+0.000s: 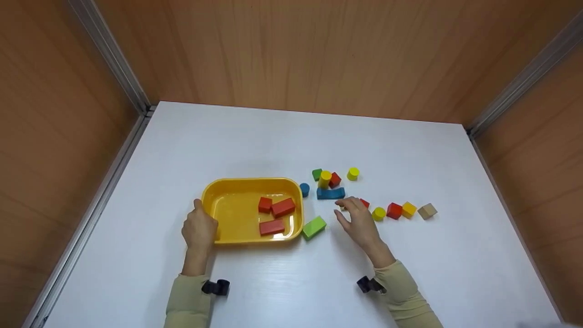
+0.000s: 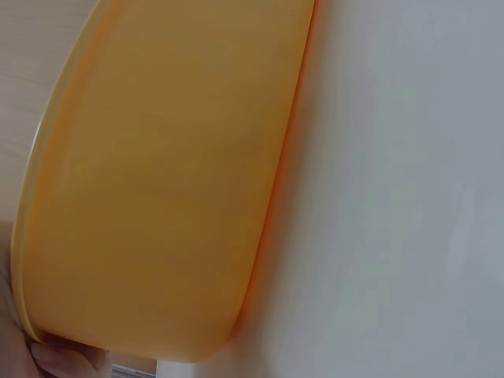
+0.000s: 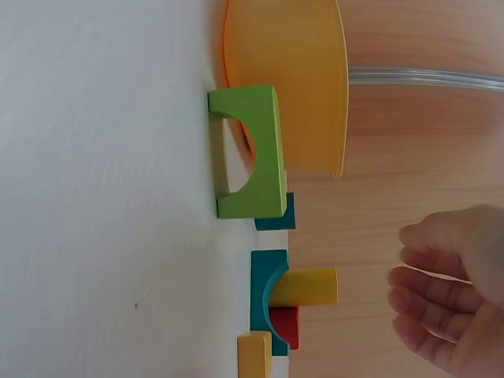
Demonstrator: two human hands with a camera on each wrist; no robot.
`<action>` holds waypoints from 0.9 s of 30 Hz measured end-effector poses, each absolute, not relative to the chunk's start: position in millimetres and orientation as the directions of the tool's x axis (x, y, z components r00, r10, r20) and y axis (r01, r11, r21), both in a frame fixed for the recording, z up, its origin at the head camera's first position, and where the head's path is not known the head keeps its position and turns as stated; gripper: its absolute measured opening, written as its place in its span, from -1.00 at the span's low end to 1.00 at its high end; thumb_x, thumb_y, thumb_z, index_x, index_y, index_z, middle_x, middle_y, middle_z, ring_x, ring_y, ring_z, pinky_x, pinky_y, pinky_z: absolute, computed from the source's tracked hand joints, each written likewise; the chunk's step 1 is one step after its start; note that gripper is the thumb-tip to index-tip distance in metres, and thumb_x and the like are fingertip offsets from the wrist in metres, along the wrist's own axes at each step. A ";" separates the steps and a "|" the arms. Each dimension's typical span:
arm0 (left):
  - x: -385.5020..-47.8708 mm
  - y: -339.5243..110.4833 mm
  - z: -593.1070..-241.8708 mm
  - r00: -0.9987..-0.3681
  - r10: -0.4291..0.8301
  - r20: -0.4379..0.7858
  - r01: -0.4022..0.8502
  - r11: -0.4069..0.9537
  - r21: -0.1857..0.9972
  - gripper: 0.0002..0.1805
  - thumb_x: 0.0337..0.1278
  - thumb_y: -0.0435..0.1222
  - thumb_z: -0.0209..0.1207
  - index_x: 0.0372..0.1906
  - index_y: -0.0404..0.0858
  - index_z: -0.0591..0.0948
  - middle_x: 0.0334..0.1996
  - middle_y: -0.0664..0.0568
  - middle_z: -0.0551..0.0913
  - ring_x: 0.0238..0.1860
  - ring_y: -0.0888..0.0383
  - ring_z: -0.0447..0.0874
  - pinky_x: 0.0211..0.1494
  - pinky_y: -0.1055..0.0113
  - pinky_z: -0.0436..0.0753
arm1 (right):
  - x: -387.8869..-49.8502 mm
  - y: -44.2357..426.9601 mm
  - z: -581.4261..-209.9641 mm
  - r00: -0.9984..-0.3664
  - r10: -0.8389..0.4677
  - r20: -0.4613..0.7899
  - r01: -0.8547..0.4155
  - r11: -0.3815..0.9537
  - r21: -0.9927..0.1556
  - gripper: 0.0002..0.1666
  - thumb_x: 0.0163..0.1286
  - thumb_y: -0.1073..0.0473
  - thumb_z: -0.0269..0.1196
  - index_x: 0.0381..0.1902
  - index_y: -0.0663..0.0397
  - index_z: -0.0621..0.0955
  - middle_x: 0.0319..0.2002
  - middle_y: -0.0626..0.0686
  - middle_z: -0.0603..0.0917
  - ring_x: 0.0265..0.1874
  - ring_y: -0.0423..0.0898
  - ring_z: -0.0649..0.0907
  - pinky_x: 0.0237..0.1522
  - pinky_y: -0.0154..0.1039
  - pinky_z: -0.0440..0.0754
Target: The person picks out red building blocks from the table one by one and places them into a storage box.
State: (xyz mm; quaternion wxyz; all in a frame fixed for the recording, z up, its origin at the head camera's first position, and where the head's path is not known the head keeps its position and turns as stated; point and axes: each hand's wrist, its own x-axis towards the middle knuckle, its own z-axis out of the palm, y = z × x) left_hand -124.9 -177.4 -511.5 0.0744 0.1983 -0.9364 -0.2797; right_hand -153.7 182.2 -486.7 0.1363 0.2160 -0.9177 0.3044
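Note:
My left hand (image 1: 199,226) grips the left rim of a yellow plastic tray (image 1: 232,182); in the left wrist view its fingers (image 2: 67,361) curl at the rim. Inside the tray lie a red cube (image 1: 265,205) and two red rectangular blocks, one (image 1: 283,207) above the other (image 1: 272,227). Above the loose blocks, right of the tray, hovers my right hand (image 1: 361,224), its fingers loosely bent with nothing between them. A plain wooden block (image 1: 343,208) sits below its fingertips, partly hidden. Between tray and right hand stands a light-green arch block (image 3: 272,157).
Behind the right hand are a blue arch block (image 1: 331,193), a blue cylinder (image 1: 304,189), yellow cylinders (image 1: 324,179), a green block (image 1: 317,174) and a red cube (image 1: 335,179). Rightward lie another red cube (image 1: 394,210), a yellow cube (image 1: 409,210) and a wooden cube (image 1: 427,211). Wooden panels enclose the white table (image 1: 291,291).

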 end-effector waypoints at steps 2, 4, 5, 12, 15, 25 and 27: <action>-124.3 -178.0 -512.0 -0.913 -0.407 0.034 -0.322 0.769 0.553 -0.61 -0.16 -0.54 0.05 -0.10 -0.49 0.31 -0.58 -0.26 0.52 -0.70 -0.02 0.48 -0.69 0.18 0.43 | -153.3 188.2 -486.8 -0.879 -0.302 0.369 -0.461 0.736 -0.495 -0.74 0.08 0.31 0.27 -0.22 0.18 0.56 -0.31 0.04 0.55 -0.29 -0.08 0.54 -0.19 -0.26 0.52; -123.4 -178.2 -512.0 -0.914 -0.402 0.043 -0.315 0.774 0.550 -0.63 -0.17 -0.55 0.05 -0.12 -0.49 0.31 -0.60 -0.25 0.51 -0.72 0.00 0.46 -0.71 0.21 0.41 | -153.0 194.0 -486.6 -0.888 -0.290 0.356 -0.442 0.751 -0.490 -0.74 0.08 0.31 0.27 -0.21 0.17 0.55 -0.30 0.04 0.55 -0.28 -0.09 0.54 -0.18 -0.26 0.52; -123.2 -178.3 -512.1 -0.915 -0.402 0.045 -0.313 0.774 0.550 -0.63 -0.17 -0.55 0.05 -0.13 -0.49 0.32 -0.61 -0.25 0.51 -0.73 0.00 0.46 -0.72 0.22 0.41 | -152.9 196.9 -486.3 -0.893 -0.286 0.349 -0.433 0.758 -0.487 -0.73 0.08 0.30 0.27 -0.21 0.16 0.55 -0.30 0.04 0.55 -0.28 -0.09 0.55 -0.19 -0.26 0.52; -123.6 -178.2 -511.6 -0.908 -0.418 0.022 -0.339 0.764 0.549 -0.58 -0.17 -0.54 0.08 -0.08 -0.48 0.31 -0.55 -0.27 0.53 -0.66 -0.04 0.50 -0.65 0.16 0.45 | -153.9 219.9 -483.5 -0.918 -0.271 0.290 -0.383 0.801 -0.461 -0.66 0.06 0.31 0.29 -0.15 0.19 0.54 -0.25 0.08 0.53 -0.24 -0.06 0.54 -0.19 -0.22 0.53; -123.7 -178.1 -511.4 -0.908 -0.418 0.017 -0.341 0.763 0.549 -0.56 -0.16 -0.53 0.08 -0.05 -0.48 0.30 -0.54 -0.27 0.54 -0.66 -0.04 0.50 -0.63 0.15 0.45 | -154.7 230.8 -481.8 -0.931 -0.262 0.253 -0.351 0.831 -0.431 -0.65 0.06 0.29 0.29 -0.14 0.21 0.54 -0.23 0.10 0.53 -0.24 -0.03 0.51 -0.18 -0.18 0.52; -123.1 -178.9 -510.8 -0.910 -0.415 -0.002 -0.348 0.761 0.548 -0.57 -0.13 -0.53 0.07 -0.03 -0.48 0.29 -0.55 -0.26 0.53 -0.67 -0.01 0.49 -0.66 0.19 0.44 | -156.1 261.1 -479.3 -0.951 -0.275 0.144 -0.309 0.880 -0.360 -0.59 0.07 0.28 0.29 -0.08 0.26 0.51 -0.15 0.18 0.48 -0.14 0.08 0.47 -0.09 -0.08 0.46; -123.2 -178.9 -510.8 -0.909 -0.416 -0.012 -0.354 0.758 0.548 -0.55 -0.12 -0.52 0.07 -0.02 -0.48 0.28 -0.53 -0.26 0.53 -0.65 -0.02 0.50 -0.64 0.18 0.45 | -156.3 266.7 -479.9 -0.945 -0.288 0.153 -0.324 0.881 -0.344 -0.58 0.05 0.29 0.30 -0.09 0.28 0.51 -0.15 0.19 0.48 -0.16 0.08 0.48 -0.12 -0.08 0.48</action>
